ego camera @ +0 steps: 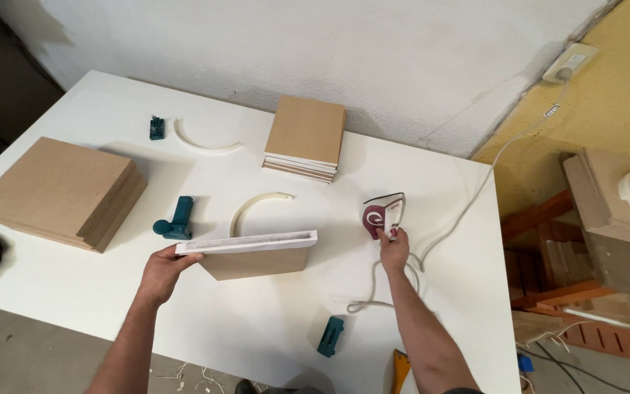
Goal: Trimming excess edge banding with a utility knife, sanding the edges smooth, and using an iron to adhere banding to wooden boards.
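Left hand [160, 271] pinches the MDF panel [253, 255] upright by one corner at frame centre; it could tip. Right hand [394, 244] wraps the iron [382, 215]; its cord [388, 281] loops underneath and risks snagging.

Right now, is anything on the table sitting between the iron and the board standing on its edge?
Nothing visible does. The right hand grips the iron, and the left hand steadies the board with its white-banded edge up. Only bare white table lies between them. The curved white strip sits behind the board, off that line.
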